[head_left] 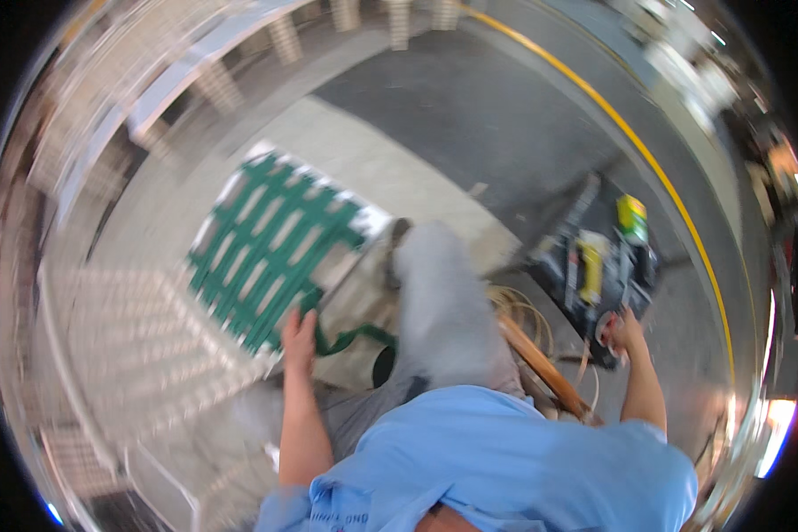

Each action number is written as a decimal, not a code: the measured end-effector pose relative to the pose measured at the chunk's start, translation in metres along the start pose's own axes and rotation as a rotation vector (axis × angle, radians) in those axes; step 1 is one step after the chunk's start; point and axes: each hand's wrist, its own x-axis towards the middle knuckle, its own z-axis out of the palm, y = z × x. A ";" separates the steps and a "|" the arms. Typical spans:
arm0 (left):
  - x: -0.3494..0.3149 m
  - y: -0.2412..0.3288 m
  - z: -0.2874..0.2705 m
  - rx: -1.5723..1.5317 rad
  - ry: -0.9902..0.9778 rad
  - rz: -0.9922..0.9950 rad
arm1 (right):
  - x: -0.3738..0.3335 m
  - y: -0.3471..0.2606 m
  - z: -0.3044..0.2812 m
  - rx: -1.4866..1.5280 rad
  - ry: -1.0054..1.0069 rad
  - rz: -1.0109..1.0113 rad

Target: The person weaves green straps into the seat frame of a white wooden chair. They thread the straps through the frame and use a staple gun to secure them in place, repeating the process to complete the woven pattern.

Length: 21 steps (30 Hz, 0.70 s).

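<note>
Left hand point(299, 341) at near edge of green webbing lattice point(279, 235), beside loose green strap point(356, 334), right hand point(627, 332) at black tray point(554, 277), against blurred reddish object point(606, 327), neither grip discernible.

Holds the left hand point(299, 341) out in front on a bare forearm point(305, 421) and extends the right hand point(627, 334) wide to the side, with fingers seemingly curled but badly blurred.
</note>
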 end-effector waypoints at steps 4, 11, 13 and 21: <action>-0.015 0.007 -0.034 0.018 0.006 0.025 | -0.013 -0.033 0.026 0.182 -0.137 0.039; -0.012 0.029 -0.039 -0.467 -0.122 -0.216 | -0.055 -0.056 -0.028 0.677 -0.293 0.043; 0.000 0.033 -0.048 -0.588 -0.157 -0.200 | -0.053 -0.091 -0.047 0.650 -0.194 -0.236; 0.003 0.040 -0.062 -0.698 -0.223 -0.137 | -0.111 -0.401 -0.054 0.023 0.008 -1.494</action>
